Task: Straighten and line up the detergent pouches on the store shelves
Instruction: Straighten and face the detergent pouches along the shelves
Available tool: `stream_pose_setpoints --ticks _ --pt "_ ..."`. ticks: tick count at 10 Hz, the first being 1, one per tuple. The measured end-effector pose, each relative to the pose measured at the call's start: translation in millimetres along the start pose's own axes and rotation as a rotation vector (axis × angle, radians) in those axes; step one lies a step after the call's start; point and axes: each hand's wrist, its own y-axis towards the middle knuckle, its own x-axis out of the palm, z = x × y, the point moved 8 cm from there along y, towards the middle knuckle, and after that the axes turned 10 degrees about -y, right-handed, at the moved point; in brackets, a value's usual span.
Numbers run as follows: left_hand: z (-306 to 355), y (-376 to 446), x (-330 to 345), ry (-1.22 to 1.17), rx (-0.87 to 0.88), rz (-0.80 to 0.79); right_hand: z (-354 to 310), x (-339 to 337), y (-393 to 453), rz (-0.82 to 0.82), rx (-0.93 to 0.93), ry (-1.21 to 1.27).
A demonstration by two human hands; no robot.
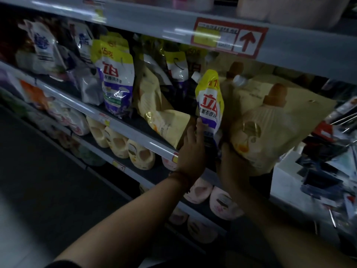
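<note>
Your yellow-topped pouch (209, 105) stands upright, spout pointing to 11 o'clock; your left hand (193, 147) presses its side with straight fingers, your right hand (229, 159) grips its base

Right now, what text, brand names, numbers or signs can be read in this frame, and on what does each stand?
"立白": pouch standing at left.
"立", partly hidden, then "衣香": pouch the hands hold.
Red up arrow: shelf-edge sign; its small print is blurred.
Price tags on the shelf rail: too blurred to read.
</note>
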Motion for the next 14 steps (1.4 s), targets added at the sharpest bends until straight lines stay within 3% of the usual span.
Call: stream_pose_setpoints --ticks 1,2,3,4,5,6,8,10,13,14 --pt "3.3 -2.1 1.9 0.064 0.09 0.013 0.8 -4.3 -0.6 0.004 0.013 0.001" --pt "-3.7 -10.9 10.1 0.129 0.077 -0.108 0.9 -10.8 -16.7 -0.029 0.019 0.184" --pt "1.1 -19.9 -6.7 0.198 0.123 -0.129 -10.1 -27.4 -37.8 -0.047 -0.013 0.223" --pt "-11.9 -38.3 -32.0 0.267 0.147 -0.117 -29.0 -36.9 -57.4 -0.143 -0.041 -0.044" --pt "-44.0 -57.6 -64.3 0.309 0.118 -0.074 -68.2 -52.4 -73.0 -0.115 -0.221 -0.18" --pt "-75.6 -67.4 -93.6 0.359 0.085 -0.136 -108.2 -50.6 -78.7 -0.221 -0.278 -0.21" --pt "-114.4 -69.2 -159.0 0.384 0.147 -0.122 -192.6 -42.2 -76.1 -0.254 -0.318 -0.192" --pt "-152.8 -58.4 -197.7 0.4 0.18 -0.125 -251.7 -27.9 -60.7 -0.268 -0.281 -0.161" --pt "-166.3 -15.9 -201.4 0.413 0.119 -0.217 -270.5 7.9 27.6 -0.41 0.012 -0.146" --pt "-168.7 2.4 -198.4 0.388 0.119 -0.182 -265.4 13.4 62.5 -0.301 0.07 -0.104"
